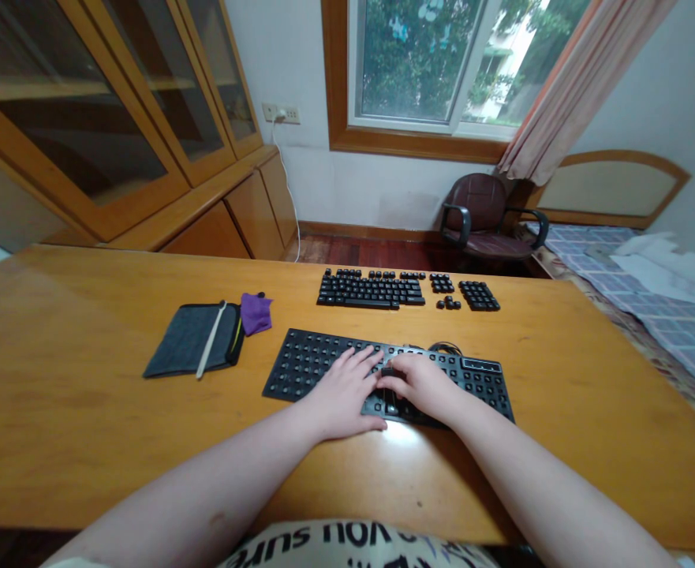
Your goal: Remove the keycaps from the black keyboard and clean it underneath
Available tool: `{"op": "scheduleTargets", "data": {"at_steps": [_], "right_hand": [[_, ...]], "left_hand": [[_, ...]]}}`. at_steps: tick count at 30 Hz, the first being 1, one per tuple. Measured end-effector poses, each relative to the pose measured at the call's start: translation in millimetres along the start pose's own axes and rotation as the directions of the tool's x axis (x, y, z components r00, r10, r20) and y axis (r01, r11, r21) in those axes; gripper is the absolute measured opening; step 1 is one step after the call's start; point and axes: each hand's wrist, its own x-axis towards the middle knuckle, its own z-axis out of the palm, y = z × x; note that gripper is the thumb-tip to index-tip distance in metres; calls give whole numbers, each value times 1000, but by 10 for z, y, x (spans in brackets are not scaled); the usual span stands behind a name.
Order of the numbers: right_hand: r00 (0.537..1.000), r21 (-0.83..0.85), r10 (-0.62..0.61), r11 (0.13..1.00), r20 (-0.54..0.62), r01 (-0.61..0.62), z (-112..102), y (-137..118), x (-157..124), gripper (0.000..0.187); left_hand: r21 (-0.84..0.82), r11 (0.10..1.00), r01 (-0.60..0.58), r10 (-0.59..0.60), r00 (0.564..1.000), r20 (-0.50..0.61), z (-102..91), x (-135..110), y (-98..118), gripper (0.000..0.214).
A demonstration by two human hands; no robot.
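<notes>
A black keyboard base, stripped of most keycaps, lies at a slight angle on the desk before me. My left hand rests flat on its middle, fingers spread and thumb at the front edge. Close beside it, my right hand is closed, with thumb and fingers pinching a small dark tool above the keys. Thin prong-like lines seem to run down from it; its exact kind is unclear. Behind the base, loose black keycaps are laid out in keyboard order, with a number-pad group on the right.
Left of the keyboard lie a dark grey zip pouch, a pale thin stick-like tool across it, and a purple cloth. A coiled cable sits behind the base. Beyond the wooden desk stand a chair and a bed.
</notes>
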Motion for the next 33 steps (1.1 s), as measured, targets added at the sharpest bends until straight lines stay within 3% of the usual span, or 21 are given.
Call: {"op": "scheduleTargets", "data": {"at_steps": [4, 7, 9, 18, 23, 28, 33], "right_hand": [[988, 113, -150, 983, 44, 145, -16, 24, -23, 13], [939, 243, -332, 922, 96, 301, -78, 52, -56, 13], [915, 286, -388, 894, 108, 345, -124, 76, -82, 17], [884, 291, -421, 888, 204, 356, -216, 125, -169, 22], [910, 140, -347, 936, 225, 322, -222, 75, -178, 18], [938, -148, -320, 929, 131, 338, -122, 102, -193, 23], [903, -125, -424, 894, 70, 430, -37, 191, -197, 27]], "left_hand": [[-2, 1000, 11, -11, 1000, 11, -1, 2, 0, 82], [-7, 1000, 10, -10, 1000, 29, -18, -4, 3, 88], [-5, 1000, 10, -10, 999, 33, -27, -9, 6, 88], [1, 1000, 18, -18, 999, 50, -26, 0, 2, 92], [-6, 1000, 18, -17, 999, 39, -16, 1, -3, 91], [-32, 999, 33, -32, 999, 34, -10, 8, -8, 87], [-69, 997, 40, -38, 999, 28, 4, 12, -27, 90]]}}
